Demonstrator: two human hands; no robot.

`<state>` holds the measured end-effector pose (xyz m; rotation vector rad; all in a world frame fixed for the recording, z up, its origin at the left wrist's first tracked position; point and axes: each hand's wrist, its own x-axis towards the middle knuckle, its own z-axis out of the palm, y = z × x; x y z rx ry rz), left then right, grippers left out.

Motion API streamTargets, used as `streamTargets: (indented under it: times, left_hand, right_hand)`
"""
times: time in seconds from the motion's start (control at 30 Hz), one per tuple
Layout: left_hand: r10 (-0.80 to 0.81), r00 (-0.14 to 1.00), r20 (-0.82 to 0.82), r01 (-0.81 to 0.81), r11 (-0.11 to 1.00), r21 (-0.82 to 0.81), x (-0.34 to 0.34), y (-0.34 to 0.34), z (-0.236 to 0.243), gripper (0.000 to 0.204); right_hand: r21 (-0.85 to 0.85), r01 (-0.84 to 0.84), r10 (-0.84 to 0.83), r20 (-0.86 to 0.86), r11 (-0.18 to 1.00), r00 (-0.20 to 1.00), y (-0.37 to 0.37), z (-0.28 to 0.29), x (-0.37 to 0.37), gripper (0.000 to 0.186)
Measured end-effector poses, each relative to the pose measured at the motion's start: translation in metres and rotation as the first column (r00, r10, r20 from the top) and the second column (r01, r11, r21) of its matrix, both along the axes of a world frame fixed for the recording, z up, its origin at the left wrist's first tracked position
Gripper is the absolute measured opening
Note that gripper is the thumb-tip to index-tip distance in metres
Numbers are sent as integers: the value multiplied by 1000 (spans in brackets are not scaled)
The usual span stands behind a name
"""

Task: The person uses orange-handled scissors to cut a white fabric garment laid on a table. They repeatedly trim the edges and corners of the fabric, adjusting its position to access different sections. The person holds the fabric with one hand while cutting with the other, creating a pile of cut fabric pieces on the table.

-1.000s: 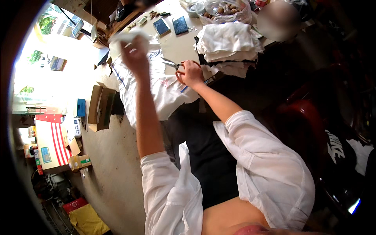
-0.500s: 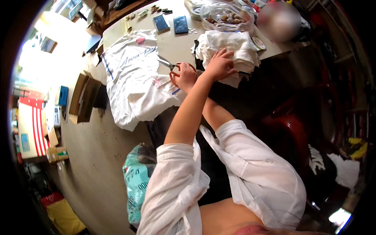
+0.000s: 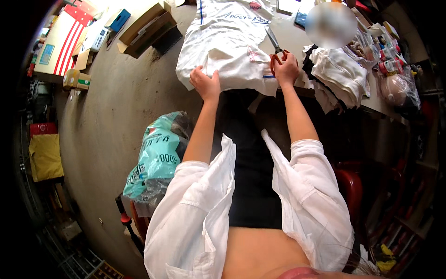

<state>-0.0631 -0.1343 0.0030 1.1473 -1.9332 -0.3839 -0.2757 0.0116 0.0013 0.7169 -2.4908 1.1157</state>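
A white garment [image 3: 227, 44] with a blue stripe and small pink patches lies spread over the near edge of the table [image 3: 290, 42]. My left hand [image 3: 204, 83] presses down on its lower left hem. On the garment's right edge, my right hand [image 3: 285, 69] is closed on the orange handles of a pair of scissors [image 3: 275, 44], whose blades point away from me.
A stack of folded white and dark clothes [image 3: 339, 74] sits on the table to the right. A teal plastic bag [image 3: 158, 156] stands on the floor at my left. Cardboard boxes [image 3: 148, 28] lie on the floor beyond. A red stool [image 3: 348, 186] is at my right.
My left hand came off the stack of folded clothes and dropped onto the garment's hem. My right hand stayed at the scissors. The view shifted toward the floor.
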Motion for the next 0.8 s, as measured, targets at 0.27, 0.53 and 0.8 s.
streamTargets:
  times: [0.27, 0.53, 0.8]
  left_hand:
    - [173, 923, -344, 70, 803, 592, 8, 26, -38, 56]
    - [-114, 857, -502, 498, 426, 755, 31, 19, -29, 33]
    - [146, 676, -722, 688, 227, 690, 35, 21, -24, 31]
  right_hand:
    - [71, -305, 309, -63, 950, 949, 6, -2, -5, 43]
    - [185, 107, -143, 193, 977, 971, -10, 2, -8, 35]
    - [375, 139, -268, 319, 917, 909, -23, 17, -23, 45]
